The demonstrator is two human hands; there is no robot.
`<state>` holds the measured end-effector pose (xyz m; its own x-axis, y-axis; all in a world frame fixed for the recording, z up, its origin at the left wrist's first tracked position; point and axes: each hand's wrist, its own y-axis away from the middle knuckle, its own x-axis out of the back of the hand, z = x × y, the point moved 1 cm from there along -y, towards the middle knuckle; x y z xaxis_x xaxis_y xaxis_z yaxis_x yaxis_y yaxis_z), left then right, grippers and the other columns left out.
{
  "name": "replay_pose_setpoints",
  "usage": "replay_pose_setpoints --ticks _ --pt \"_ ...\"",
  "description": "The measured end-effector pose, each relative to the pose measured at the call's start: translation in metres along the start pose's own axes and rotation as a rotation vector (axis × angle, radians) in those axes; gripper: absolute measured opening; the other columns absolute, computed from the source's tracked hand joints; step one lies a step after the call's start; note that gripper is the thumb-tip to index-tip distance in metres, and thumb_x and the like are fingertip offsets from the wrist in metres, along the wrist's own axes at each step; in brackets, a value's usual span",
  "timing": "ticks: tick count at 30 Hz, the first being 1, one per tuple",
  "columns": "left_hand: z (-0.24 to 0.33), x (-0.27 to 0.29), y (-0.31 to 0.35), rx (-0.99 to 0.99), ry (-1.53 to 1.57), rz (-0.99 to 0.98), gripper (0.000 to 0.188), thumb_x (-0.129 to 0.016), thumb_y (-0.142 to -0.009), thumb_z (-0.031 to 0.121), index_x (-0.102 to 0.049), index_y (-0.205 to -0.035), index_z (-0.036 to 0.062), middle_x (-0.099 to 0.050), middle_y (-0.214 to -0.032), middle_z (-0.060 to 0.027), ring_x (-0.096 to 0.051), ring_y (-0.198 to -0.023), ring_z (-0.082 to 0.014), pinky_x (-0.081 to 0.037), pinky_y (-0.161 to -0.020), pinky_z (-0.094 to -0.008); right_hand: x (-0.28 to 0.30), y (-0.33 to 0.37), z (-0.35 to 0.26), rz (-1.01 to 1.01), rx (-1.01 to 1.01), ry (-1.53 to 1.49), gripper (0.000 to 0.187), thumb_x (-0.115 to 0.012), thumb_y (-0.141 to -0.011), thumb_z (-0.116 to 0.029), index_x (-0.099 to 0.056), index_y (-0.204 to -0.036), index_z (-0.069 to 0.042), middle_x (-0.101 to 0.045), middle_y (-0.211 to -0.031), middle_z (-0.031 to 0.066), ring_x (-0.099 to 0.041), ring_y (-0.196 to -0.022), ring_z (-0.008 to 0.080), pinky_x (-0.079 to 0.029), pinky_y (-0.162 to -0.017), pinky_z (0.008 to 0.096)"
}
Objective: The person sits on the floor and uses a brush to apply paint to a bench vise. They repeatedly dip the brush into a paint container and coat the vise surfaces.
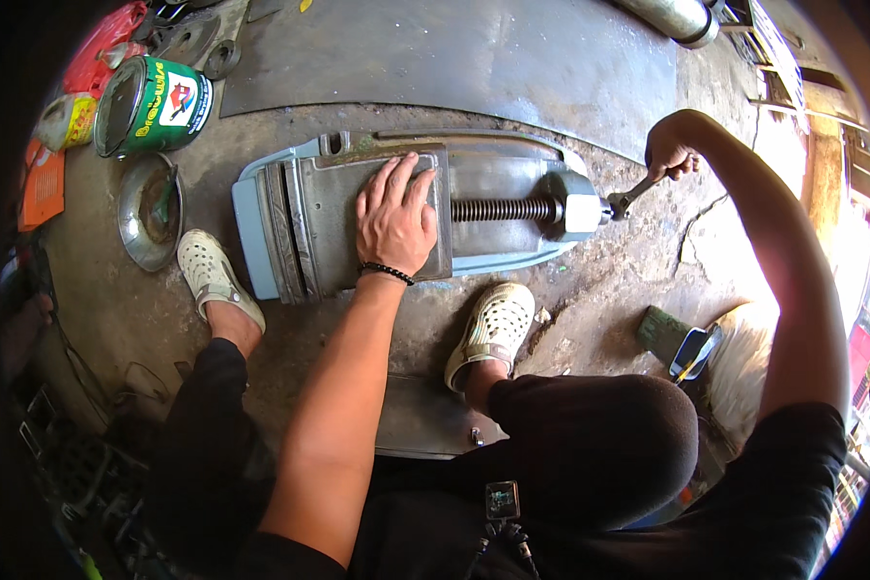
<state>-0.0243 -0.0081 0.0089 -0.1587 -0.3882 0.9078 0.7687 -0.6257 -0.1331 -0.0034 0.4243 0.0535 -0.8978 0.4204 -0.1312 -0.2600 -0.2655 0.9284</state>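
A large machine vise [311, 217] with a grey metal body and light blue base lies on the floor in front of my feet. My left hand [396, 215] rests flat on its sliding jaw block, fingers stretched toward the far side. From that block the threaded screw [505, 210] runs right into a blue-grey end block [578, 205]. At the screw's right end sits a wrench [632, 196], its head on the screw's tip. My right hand [673, 150] is closed around the wrench's handle, which points up and to the right.
A green paint can [155, 104] and a metal bowl [133, 215] with a brush stand at the left. A dark metal sheet [445, 58] lies beyond the vise. A cut-open container [672, 340] with a brush is at the right. My shoes [493, 329] flank the vise's near side.
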Motion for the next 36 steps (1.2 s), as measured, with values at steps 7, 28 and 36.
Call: replay_pose_setpoints --ticks 7,28,36 --pt "-0.001 -0.003 -0.001 0.007 -0.009 -0.015 0.046 -0.061 -0.078 0.016 -0.059 -0.123 0.0172 -0.049 -0.141 -0.003 -0.044 -0.131 -0.0261 -0.035 -0.107 -0.045 -0.118 0.029 0.017 0.671 0.31 0.111 0.03 -0.058 -0.094 -0.029 -0.062 -0.092 0.001 -0.064 -0.077 0.0206 -0.063 -0.07 0.0332 -0.05 -0.066 0.046" --pt "0.008 -0.003 0.003 0.007 0.018 0.03 0.044 -0.057 -0.077 0.01 -0.061 -0.12 0.0159 -0.053 -0.138 -0.0044 -0.047 -0.13 -0.0276 -0.036 -0.106 -0.0446 -0.135 0.021 0.006 -0.102 0.083 -0.586 0.027 -0.04 -0.102 -0.027 -0.042 -0.083 -0.008 -0.031 -0.053 -0.0012 -0.029 -0.04 0.0116 -0.03 -0.039 0.0347" --pt "0.01 -0.005 0.0 0.008 -0.014 0.035 0.042 -0.055 -0.078 0.011 -0.062 -0.119 0.0152 -0.052 -0.139 -0.0041 -0.046 -0.13 -0.0276 -0.036 -0.106 -0.0449 -0.132 0.02 0.004 -0.148 0.005 -0.604 0.027 -0.04 -0.101 -0.025 -0.038 -0.079 -0.01 -0.03 -0.053 -0.0019 -0.03 -0.04 0.0114 -0.034 -0.042 0.0355"
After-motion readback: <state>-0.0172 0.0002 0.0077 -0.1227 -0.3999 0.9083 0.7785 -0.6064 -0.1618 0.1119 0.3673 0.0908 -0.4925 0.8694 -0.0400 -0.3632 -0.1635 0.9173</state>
